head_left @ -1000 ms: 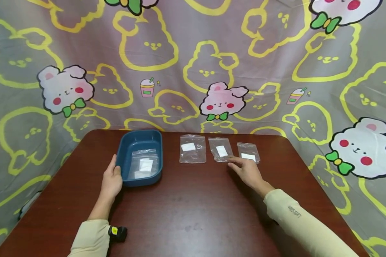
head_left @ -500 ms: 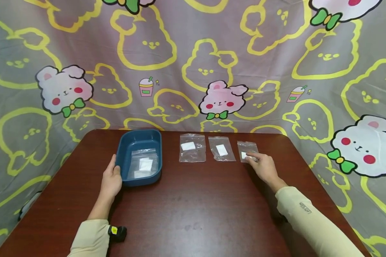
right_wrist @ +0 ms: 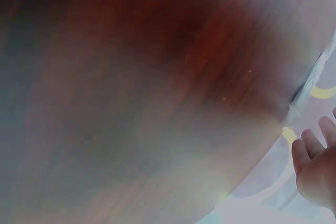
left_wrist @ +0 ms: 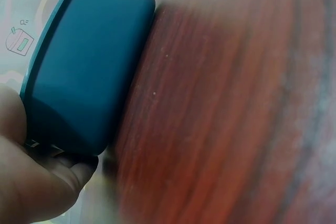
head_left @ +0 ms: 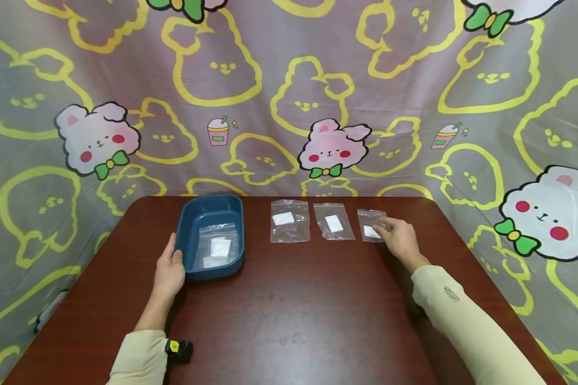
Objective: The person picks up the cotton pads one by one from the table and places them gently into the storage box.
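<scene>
At ten o'clock from the right hand [head_left: 402,239], a plastic bag [head_left: 368,223] touches its nearly closed fingertips [head_left: 383,221], grip undetermined; left hand [head_left: 169,271] holds tub [head_left: 217,273].

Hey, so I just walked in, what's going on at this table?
Someone is handling small clear bags with white pieces inside. Their left hand holds the side of a blue box, which has a few overlapping bags in it. Their right hand touches the rightmost bag in a row of three on the table; I can't tell whether it's gripped. The other two bags lie untouched.
</scene>
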`<state>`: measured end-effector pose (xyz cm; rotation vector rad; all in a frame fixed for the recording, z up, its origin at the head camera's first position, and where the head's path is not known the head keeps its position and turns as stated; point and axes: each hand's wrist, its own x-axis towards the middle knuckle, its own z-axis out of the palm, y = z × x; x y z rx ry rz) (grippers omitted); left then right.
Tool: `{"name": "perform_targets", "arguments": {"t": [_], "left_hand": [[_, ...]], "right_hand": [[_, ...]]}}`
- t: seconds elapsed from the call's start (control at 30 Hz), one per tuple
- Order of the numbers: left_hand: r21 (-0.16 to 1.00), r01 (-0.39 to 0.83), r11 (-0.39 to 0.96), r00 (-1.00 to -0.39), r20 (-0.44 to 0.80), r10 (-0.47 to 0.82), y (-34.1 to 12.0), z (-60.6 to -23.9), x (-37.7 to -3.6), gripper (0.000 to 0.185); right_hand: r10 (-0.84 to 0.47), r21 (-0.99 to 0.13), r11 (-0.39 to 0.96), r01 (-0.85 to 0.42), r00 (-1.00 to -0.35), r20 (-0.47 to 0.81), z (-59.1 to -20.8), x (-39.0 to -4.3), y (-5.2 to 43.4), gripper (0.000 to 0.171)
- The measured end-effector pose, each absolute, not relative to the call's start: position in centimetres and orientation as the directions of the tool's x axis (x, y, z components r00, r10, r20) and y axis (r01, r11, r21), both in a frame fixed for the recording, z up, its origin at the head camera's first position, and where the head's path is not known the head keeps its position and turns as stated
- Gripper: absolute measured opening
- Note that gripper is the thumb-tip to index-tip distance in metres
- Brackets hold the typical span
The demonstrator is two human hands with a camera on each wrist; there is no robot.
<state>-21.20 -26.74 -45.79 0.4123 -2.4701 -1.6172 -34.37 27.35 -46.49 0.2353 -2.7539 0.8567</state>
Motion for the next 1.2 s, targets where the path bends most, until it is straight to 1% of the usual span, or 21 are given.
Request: {"name": "perform_targets", "arguments": {"t": [0.27, 0.4, 0.5, 0.8, 1.2], "left_hand": [[0.912, -0.142, 0.385, -0.949, -0.014, -0.315, -26.49, -45.62, -21.16, 0.057], [0.911, -0.151, 0.384, -0.949, -0.024, -0.315, -26.38, -45.63, -21.13, 0.057], [0.912, -0.146, 0.383, -0.949, -0.021, -0.314, -26.36, -45.60, -21.09, 0.056], [0.912, -0.139, 0.385, -0.945, -0.006, -0.328, -26.41, -45.44, -21.22, 0.056], [0.916, -0.123, 0.382, -0.949, 0.004, -0.315, -26.43, -45.45, -20.97, 0.056]], "right_hand": [[-0.082, -0.543, 0.826, -0.152, -0.985, 0.151, -46.41, -34.91, 27.23, 0.048], [-0.091, -0.516, 0.849, -0.114, -0.993, 0.070, -46.66, -35.07, 27.16, 0.054], [-0.095, -0.496, 0.862, -0.100, -0.995, 0.035, -46.99, -35.13, 27.07, 0.055], [-0.087, -0.480, 0.873, -0.087, -0.996, 0.021, -47.03, -35.25, 26.80, 0.054], [-0.108, -0.466, 0.878, -0.109, -0.994, 0.030, -47.35, -35.12, 26.94, 0.050]]}}
